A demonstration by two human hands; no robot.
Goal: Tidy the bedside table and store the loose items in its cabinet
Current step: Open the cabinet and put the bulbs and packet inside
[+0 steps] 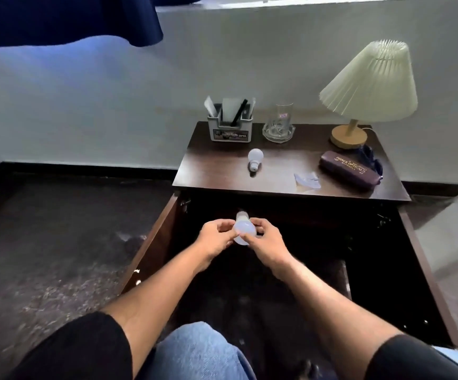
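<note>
White bulb held between both hands in front of the open cabinet, below the front edge of the worktop; screw base pointing away, toward the dark interior. Left hand pinching the globe from one side, right hand from the other, fingers of both closed on the glass. Best kept that way on the way in: light pressure on the widest part of the globe, no squeeze, base leading. Worth lowering onto the cabinet floor rather than dropping, then laying it against a wall or corner so that it cannot roll toward the opening. Interior too dark to tell what already lies inside, so feeling for a free spot before letting go seems wise. Doors swung wide on either side, leaving a clear path; left door close to the left forearm, so elbows better kept in.

Still out on the worktop, probably next in line: a second bulb lying on its side near the middle, a crumpled wrapper near the front edge, a brown spectacle case to the right. Behind them, along the wall, a white holder with cards and a pen, a drinking glass standing in a glass ashtray, and a lamp on a wooden base at the far right corner. Likely early in the task.
</note>
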